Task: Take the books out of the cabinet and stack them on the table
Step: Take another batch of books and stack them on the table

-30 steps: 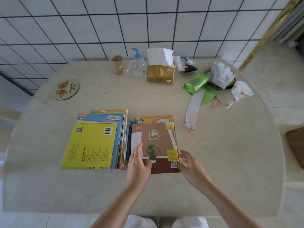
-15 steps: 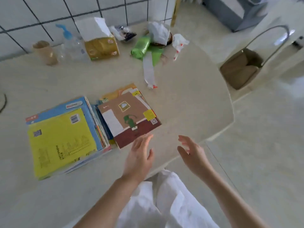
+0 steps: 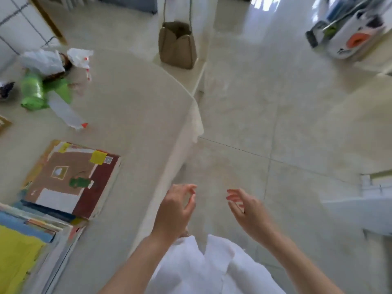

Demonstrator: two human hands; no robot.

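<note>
Swung right since the earlier frame; both hands now past the table [image 3: 135,115] edge, over pale glossy floor tiles. Left hand [image 3: 175,209] loosely curled, holding nothing; right hand [image 3: 247,209] relaxed, fingers spread, empty. Left behind on the near left: brown-covered book [image 3: 70,179] atop one flat stack, yellow-covered book [image 3: 17,259] atop another beside it. Farther off: crumpled green bag roll [image 3: 34,92], tan handbag [image 3: 177,44] on the floor. Blurred throughout.

There is 1 view, from the person's head. It looks down and tilts, close above the table [image 3: 135,115] edge on the left, with the floor [image 3: 286,115] on the right.
</note>
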